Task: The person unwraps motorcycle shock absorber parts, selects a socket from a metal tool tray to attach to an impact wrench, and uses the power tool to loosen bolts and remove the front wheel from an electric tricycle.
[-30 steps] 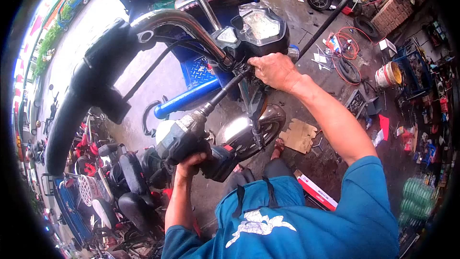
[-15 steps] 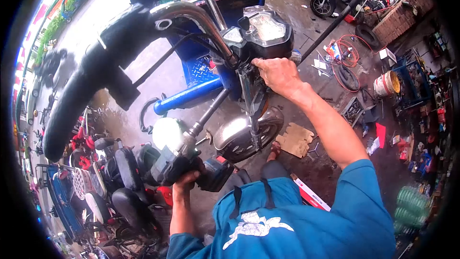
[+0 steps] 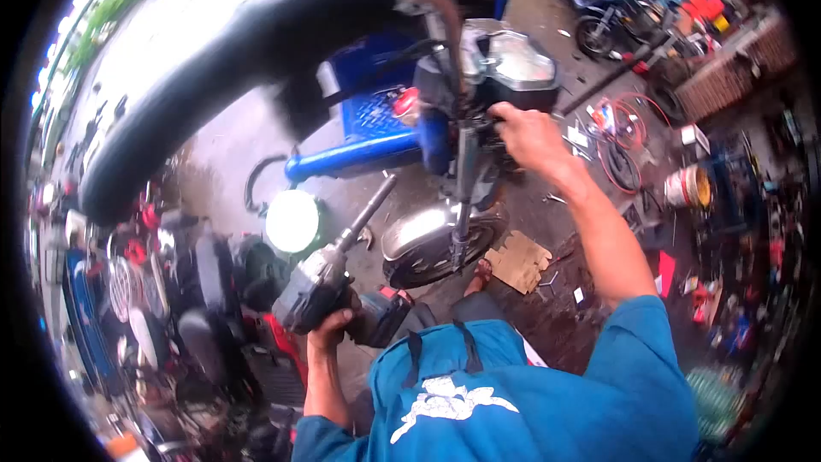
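Observation:
My left hand point(image 3: 332, 325) is closed round the grip of a cordless impact wrench point(image 3: 310, 284). A long socket extension point(image 3: 369, 210) points up from its nose, the tip apart from the front fork point(image 3: 463, 205). My right hand point(image 3: 528, 141) is beside the steering stem, just under the headlight unit point(image 3: 517, 64) of a blue cargo tricycle. Its fingers are curled in; what they pinch is too small and blurred to make out. The handlebar point(image 3: 256, 51) with its black cover sweeps across the upper left, smeared by motion. Below the fork is the front wheel's metal mudguard point(image 3: 428, 231).
A blue frame tube point(image 3: 355, 158) runs left from the stem. Flattened cardboard point(image 3: 518, 262) lies by the wheel. On the right are an orange hose point(image 3: 631, 124), a paint-stained bucket point(image 3: 687, 186) and scattered parts. Parked scooters point(image 3: 205, 291) crowd the lower left.
The impact wrench's extension has come away from the fork area and its tip now shows free. The handlebar has swung in view, and my right hand has shifted slightly right with the stem.

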Available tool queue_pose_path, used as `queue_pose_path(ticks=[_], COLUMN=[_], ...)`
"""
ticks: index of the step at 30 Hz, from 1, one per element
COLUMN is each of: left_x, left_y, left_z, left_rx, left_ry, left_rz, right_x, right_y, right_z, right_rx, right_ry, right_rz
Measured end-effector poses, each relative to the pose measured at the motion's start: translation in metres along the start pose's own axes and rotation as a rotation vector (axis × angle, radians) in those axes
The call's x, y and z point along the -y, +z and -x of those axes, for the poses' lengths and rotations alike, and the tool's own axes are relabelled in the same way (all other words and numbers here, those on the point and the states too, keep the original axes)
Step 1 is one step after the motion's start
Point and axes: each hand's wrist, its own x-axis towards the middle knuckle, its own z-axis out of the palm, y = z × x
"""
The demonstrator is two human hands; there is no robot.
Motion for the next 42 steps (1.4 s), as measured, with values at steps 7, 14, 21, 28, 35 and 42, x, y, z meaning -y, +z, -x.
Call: queue_pose_path(ticks=[7, 14, 21, 28, 35, 42], left_x=[0.017, 0.019, 0.031, 0.036, 0.034, 0.002], left_y=[-0.028, -0.029, -0.037, -0.045, -0.067, -0.037], left_z=[0.040, 0.063, 0.076, 0.082, 0.088, 0.069], left_rx=[-0.216, -0.274, -0.371, -0.372, -0.280, -0.231], left_ry=[-0.023, 0.075, 0.088, 0.062, -0.061, -0.086], left_rz=[0.086, 0.162, 0.295, 0.315, 0.262, 0.232], right_x=[-0.013, -0.005, -0.007, -0.015, -0.010, -0.032], right_y=[0.002, 0.003, 0.003, 0.013, 0.058, 0.187], right_z=[0.002, -0.003, -0.002, 0.010, 0.159, 0.377], right_rx=[-0.006, 0.012, -0.024, -0.201, -0.372, -0.032], right_ry=[-0.115, -0.008, -0.050, -0.022, 0.359, 1.221], right_rz=[-0.062, -0.031, -0.047, -0.153, -0.590, -1.162])
